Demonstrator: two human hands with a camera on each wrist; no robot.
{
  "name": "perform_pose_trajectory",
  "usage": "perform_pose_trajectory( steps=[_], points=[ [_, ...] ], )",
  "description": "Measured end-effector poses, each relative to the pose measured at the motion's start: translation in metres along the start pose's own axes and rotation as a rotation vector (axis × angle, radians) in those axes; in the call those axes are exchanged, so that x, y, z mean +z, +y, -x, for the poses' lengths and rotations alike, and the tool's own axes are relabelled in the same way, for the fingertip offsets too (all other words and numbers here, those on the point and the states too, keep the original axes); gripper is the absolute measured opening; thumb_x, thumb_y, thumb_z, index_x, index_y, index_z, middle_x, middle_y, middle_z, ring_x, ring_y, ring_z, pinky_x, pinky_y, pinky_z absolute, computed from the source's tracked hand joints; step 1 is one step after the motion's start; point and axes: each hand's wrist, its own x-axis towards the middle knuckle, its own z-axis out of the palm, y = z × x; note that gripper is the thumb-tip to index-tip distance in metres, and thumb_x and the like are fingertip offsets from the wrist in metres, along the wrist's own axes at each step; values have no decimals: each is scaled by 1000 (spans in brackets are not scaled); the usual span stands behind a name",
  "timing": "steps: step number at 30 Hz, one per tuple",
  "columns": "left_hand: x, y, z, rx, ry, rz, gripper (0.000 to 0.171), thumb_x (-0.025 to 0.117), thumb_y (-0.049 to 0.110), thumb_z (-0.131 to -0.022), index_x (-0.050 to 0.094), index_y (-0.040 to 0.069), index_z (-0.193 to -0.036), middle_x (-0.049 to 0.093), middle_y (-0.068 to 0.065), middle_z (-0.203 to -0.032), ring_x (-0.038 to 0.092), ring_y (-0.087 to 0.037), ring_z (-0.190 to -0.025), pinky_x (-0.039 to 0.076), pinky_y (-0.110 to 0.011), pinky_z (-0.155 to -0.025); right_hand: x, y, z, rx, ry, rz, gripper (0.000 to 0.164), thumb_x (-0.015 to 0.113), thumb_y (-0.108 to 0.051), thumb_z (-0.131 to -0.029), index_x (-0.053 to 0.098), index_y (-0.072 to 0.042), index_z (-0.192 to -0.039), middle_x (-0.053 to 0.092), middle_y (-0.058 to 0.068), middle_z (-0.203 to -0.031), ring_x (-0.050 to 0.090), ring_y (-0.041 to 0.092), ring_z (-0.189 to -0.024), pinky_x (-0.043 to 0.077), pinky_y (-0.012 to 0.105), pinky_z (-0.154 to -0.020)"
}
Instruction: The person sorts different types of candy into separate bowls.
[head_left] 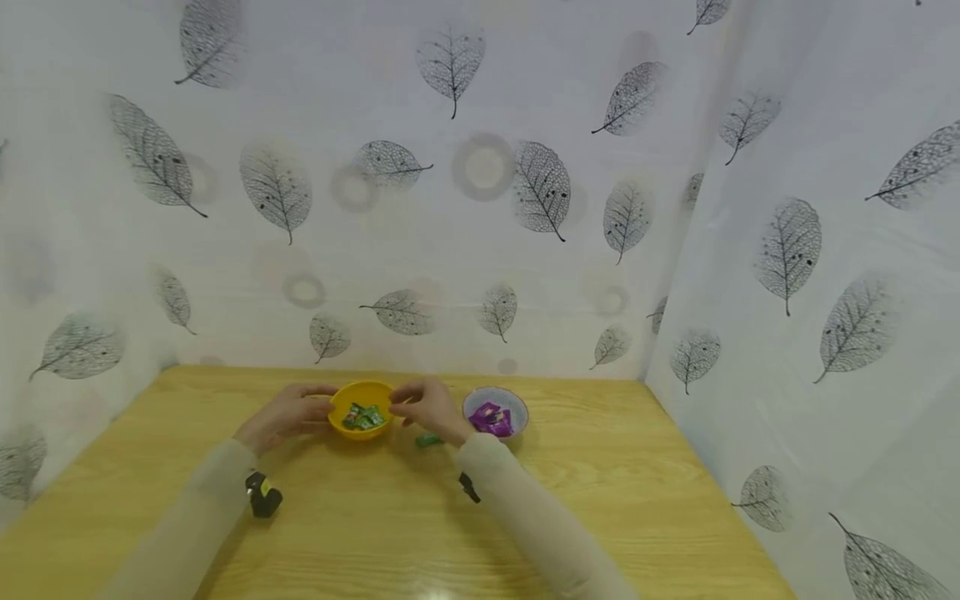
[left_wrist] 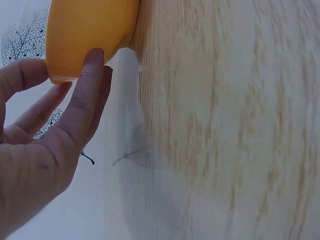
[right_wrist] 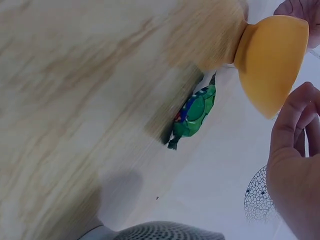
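A yellow bowl (head_left: 362,434) stands on the table with several green-wrapped candies (head_left: 364,417) inside. My left hand (head_left: 291,414) grips its left side, fingertips on the outer wall and thumb at the rim, as the left wrist view shows. At the opposite rim is my right hand (head_left: 432,408), its fingers bent loosely and their tips right at the edge; no candy shows between them. A single green-wrapped candy (right_wrist: 196,111) lies on the table beside the bowl, below my right hand in the head view.
Right of the yellow bowl, partly behind my right wrist, a pale bowl (head_left: 517,402) holds purple-wrapped candies (head_left: 491,419). The wooden table (head_left: 360,533) ends at a leaf-patterned curtain (head_left: 480,250) at the back and right.
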Motion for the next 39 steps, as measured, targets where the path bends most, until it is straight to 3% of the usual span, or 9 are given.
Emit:
perform_pose_trajectory(
  steps=[6,10,15,18,22,27,29,35,39],
  points=[
    [-2,-1,-2,13,-7,24,53,51,7,-99,32,-14,-143,53,-33,-132,66,-17,-100,56,-41,-93,-3,5,9,-2,-14,-2,28,70,-15,-91,71,0,-114,73,11,-107,71,34,-82,61,38,-68],
    [-2,-1,-3,17,-23,39,54,52,6,-98,31,-15,-143,60,-26,-125,66,-15,-98,55,-43,-94,-7,10,20,37,4,32,27,70,-19,-91,71,-3,-114,72,8,-107,71,25,-77,61,33,-66],
    [-3,-2,-3,18,-16,24,54,54,7,-98,33,-14,-143,61,-25,-124,66,-15,-98,55,-42,-94,-14,14,33,61,35,119,27,68,-22,-92,72,-5,-113,72,5,-110,66,12,-84,58,25,-72],
    [-7,-3,-4,32,-41,9,53,56,10,-98,37,-12,-142,63,-21,-124,67,-14,-98,56,-40,-93,-16,15,40,98,26,138,26,67,-20,-92,72,-5,-113,71,7,-113,67,13,-81,58,26,-71],
    [-6,-3,-4,35,-40,-2,52,55,11,-99,37,-11,-142,61,-24,-127,67,-16,-101,56,-40,-93,-16,19,46,155,-12,189,33,67,-20,-92,68,-5,-121,68,10,-123,69,19,-91,58,33,-82],
    [-2,0,-3,26,-23,-14,53,53,10,-99,34,-12,-144,53,-31,-134,66,-18,-104,54,-43,-95,-14,22,47,172,-20,266,41,66,-19,-92,62,-2,-129,65,11,-129,65,21,-108,50,41,-102],
    [-3,0,-3,22,-20,-16,53,53,10,-99,35,-12,-143,53,-31,-134,66,-17,-103,54,-43,-95,-14,23,47,177,-22,275,42,66,-19,-92,61,-2,-130,65,11,-128,65,17,-104,51,39,-100],
    [-3,1,-3,10,-17,-25,52,53,10,-100,35,-12,-144,53,-30,-135,66,-17,-103,54,-41,-95,-16,28,44,212,-62,161,36,66,-9,-91,62,3,-125,69,12,-114,68,14,-73,60,27,-70],
    [-3,1,-4,5,-14,-33,51,52,10,-100,36,-11,-144,49,-31,-139,66,-18,-105,54,-41,-96,-17,31,43,224,-104,85,30,65,-6,-90,67,0,-119,69,9,-108,65,12,-73,60,27,-67]
  ],
)
